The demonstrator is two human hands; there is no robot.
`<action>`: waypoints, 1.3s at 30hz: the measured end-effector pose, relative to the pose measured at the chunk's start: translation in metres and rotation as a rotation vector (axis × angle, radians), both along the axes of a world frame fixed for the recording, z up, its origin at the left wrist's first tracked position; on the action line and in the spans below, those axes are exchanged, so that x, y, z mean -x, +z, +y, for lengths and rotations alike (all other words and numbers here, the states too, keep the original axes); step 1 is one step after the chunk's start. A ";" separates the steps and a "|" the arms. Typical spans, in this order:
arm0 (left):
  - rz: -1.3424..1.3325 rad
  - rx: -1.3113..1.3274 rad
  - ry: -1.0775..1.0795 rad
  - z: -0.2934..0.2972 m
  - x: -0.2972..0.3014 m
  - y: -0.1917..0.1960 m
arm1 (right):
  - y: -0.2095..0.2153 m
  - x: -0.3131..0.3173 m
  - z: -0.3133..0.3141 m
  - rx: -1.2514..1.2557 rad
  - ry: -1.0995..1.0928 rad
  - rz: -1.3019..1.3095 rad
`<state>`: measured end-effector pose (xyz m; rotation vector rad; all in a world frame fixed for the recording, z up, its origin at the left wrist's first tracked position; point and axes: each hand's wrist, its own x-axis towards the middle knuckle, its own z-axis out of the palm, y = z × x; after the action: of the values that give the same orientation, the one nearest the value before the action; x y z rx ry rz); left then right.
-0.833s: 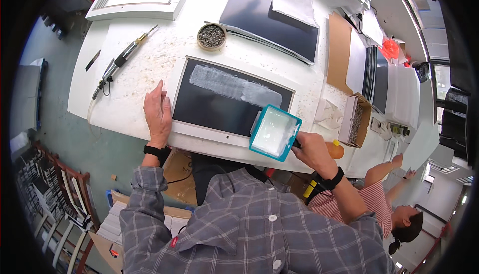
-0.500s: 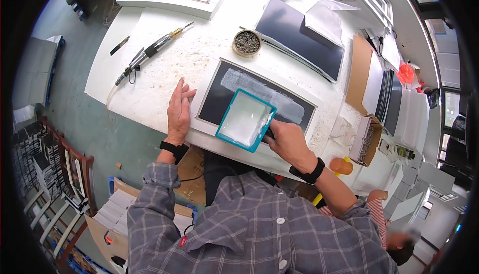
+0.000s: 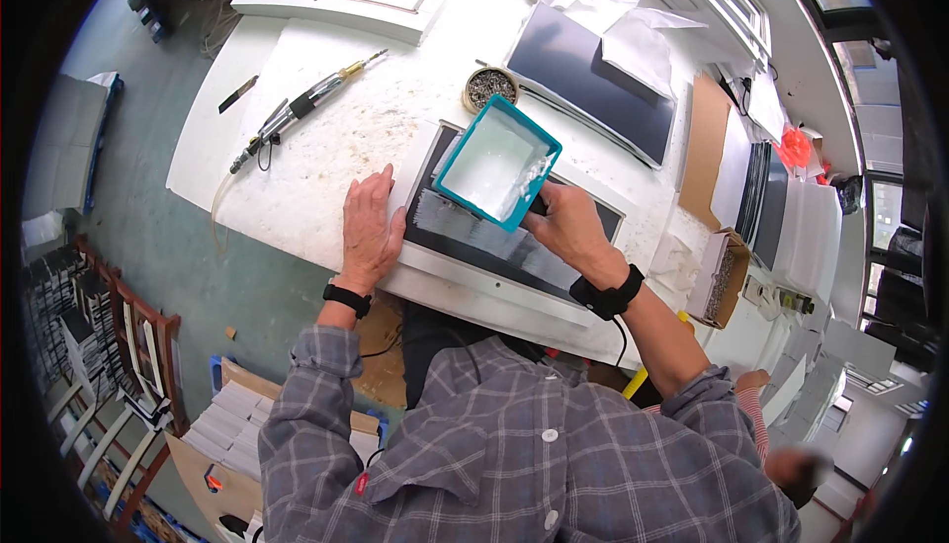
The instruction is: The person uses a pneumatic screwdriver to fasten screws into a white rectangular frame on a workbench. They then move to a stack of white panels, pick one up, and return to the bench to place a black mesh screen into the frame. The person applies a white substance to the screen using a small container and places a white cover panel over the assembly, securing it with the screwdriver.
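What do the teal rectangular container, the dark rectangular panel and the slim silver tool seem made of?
Teal rectangular container: probably satin plastic, judging by its even colour and thin walls.
Dark rectangular panel: smooth, under a streaky white coating; glass or plastic, I can't tell.
Slim silver tool: likely polished metal, given its bright highlights; the matte black grip may be rubber.

Bare left hand (image 3: 371,232): flat, back upward, fingers extended forward, thumb angled off to the right.
Left wrist (image 3: 348,299): just below that hand, circled by a black wristband.
Left forearm (image 3: 336,317): grey plaid cloth sleeve pushed up behind the wrist.
Bare right hand (image 3: 575,235): curled in a grip, fingertips hidden.
Right forearm (image 3: 664,350): uncovered, slanting down-right from its hand, black-banded too.
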<state>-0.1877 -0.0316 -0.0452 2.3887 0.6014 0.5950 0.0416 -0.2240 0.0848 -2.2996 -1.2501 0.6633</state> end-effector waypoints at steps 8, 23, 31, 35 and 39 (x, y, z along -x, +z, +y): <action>0.102 -0.084 -0.015 -0.003 -0.003 -0.002 | -0.014 -0.004 -0.034 0.040 0.050 -0.109; 0.137 -0.055 -0.026 -0.008 -0.006 -0.003 | 0.027 0.001 -0.286 0.260 -0.432 -0.086; 0.112 -0.065 -0.047 -0.008 -0.004 -0.005 | 0.110 -0.027 -0.347 -0.125 -1.125 0.234; 0.099 -0.067 -0.042 -0.008 -0.005 -0.007 | 0.093 -0.038 -0.367 -0.091 -1.152 0.002; 0.074 0.004 -0.025 -0.013 -0.009 -0.006 | 0.068 -0.038 -0.370 -0.114 -1.197 0.054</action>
<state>-0.1791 -0.0450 -0.0514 2.4202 0.6028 0.4960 0.0795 -0.5940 0.1525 -2.3629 0.2264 0.1822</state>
